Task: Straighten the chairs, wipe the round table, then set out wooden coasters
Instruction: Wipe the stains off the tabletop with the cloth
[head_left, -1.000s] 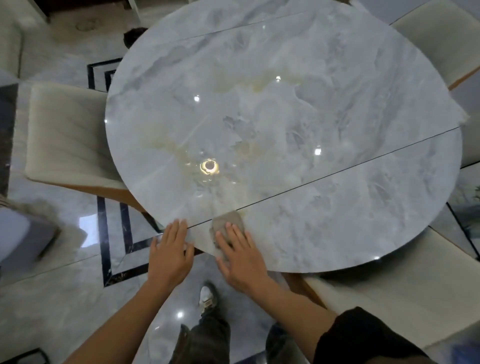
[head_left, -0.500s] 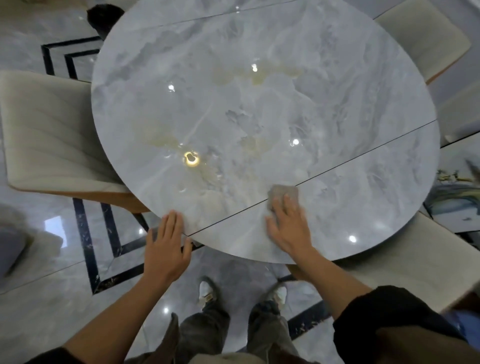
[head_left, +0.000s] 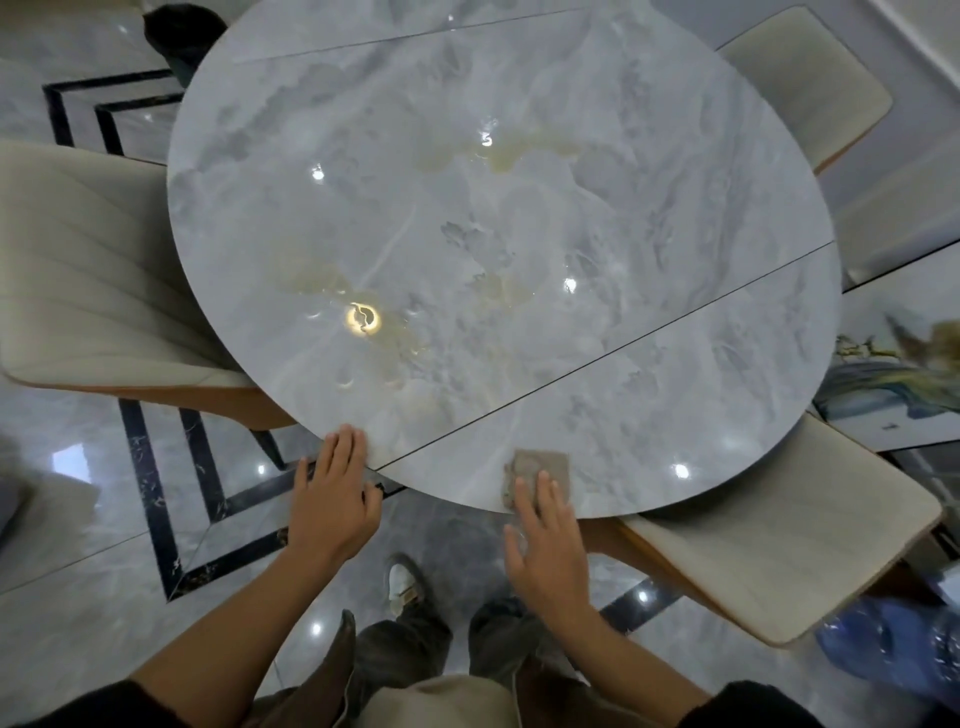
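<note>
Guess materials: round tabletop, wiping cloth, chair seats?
Round tabletop: polished grey marble or marble-look slab; veining, sharp lamp reflections. Wiping cloth: soft matte grey-brown fabric, weave unclear; it rumples under the right hand. Chair seats: cream upholstery, possibly faux leather; stitched channels, slight sheen.

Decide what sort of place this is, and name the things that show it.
Probably a home dining area: a round grey marble-look table ringed by cream upholstered chairs on a glossy tiled floor.

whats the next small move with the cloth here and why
Probably slide the cloth forward under the right hand toward the yellowish patches; it sits at the near rim of the table, and the left hand rests on the edge.
</note>
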